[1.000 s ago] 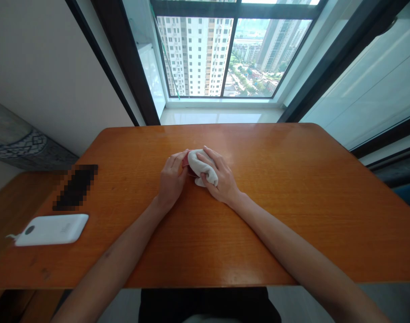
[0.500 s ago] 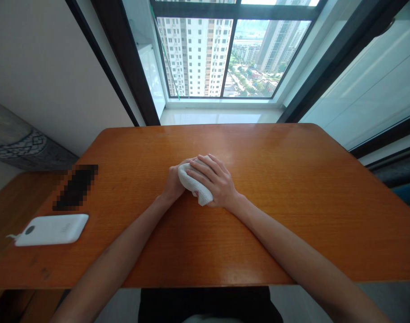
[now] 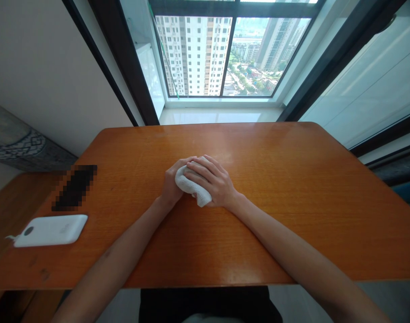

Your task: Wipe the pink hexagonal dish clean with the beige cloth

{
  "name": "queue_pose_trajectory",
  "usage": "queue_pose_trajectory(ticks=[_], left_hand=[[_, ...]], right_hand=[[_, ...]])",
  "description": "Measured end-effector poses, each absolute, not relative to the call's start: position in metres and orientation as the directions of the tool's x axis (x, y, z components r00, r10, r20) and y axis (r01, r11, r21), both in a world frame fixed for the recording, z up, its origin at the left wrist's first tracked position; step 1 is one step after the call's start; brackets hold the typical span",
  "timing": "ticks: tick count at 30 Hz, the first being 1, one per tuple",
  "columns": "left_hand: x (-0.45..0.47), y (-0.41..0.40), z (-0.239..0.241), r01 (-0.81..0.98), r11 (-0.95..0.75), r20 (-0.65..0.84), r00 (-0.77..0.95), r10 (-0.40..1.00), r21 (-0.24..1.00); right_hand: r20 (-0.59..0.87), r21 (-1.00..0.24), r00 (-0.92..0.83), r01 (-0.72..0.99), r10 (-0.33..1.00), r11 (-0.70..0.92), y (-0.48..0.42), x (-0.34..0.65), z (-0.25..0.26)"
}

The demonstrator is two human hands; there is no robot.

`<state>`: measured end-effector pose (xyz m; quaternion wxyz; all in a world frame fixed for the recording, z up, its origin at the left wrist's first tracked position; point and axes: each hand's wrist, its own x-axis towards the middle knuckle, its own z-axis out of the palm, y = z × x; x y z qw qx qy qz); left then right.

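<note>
A small white cloth [image 3: 195,193] is bunched in the middle of the orange wooden table [image 3: 285,188]. My right hand [image 3: 214,183] lies over the cloth, fingers curled and pressing it down to the left. My left hand [image 3: 170,187] sits against the cloth's left side, its fingers bent around something under the cloth that stays hidden. The two hands touch each other above the cloth.
A white power bank [image 3: 52,230] lies near the table's left front corner. Behind it is a blurred-out black object [image 3: 74,187]. A large window stands beyond the far edge, and a lower wooden surface [image 3: 10,202] adjoins the left side.
The cloth and my right hand have slid left over the small red thing that showed between my hands. My left hand now sits partly under the cloth.
</note>
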<state>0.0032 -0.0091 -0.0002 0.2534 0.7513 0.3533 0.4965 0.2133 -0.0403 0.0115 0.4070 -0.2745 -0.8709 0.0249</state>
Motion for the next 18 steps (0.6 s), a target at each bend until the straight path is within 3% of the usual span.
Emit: queue_pose_trajectory(ticks=[7, 13, 18], left_hand=[[0.003, -0.009, 0.005, 0.278, -0.622, 0.548, 0.302, 0.780, 0.732], [0.003, 0.000, -0.002, 0.331, -0.563, 0.477, 0.309, 0.823, 0.757], [0.005, 0.008, -0.015, 0.374, -0.525, 0.444, 0.286, 0.849, 0.764]], right_hand=[[0.724, -0.203, -0.508, 0.488, 0.466, 0.849, -0.041, 0.211, 0.013], [0.647, -0.313, -0.494, 0.522, 0.580, 0.794, -0.041, 0.211, 0.016], [0.700, -0.298, -0.460, 0.508, 0.547, 0.808, -0.040, 0.215, 0.012]])
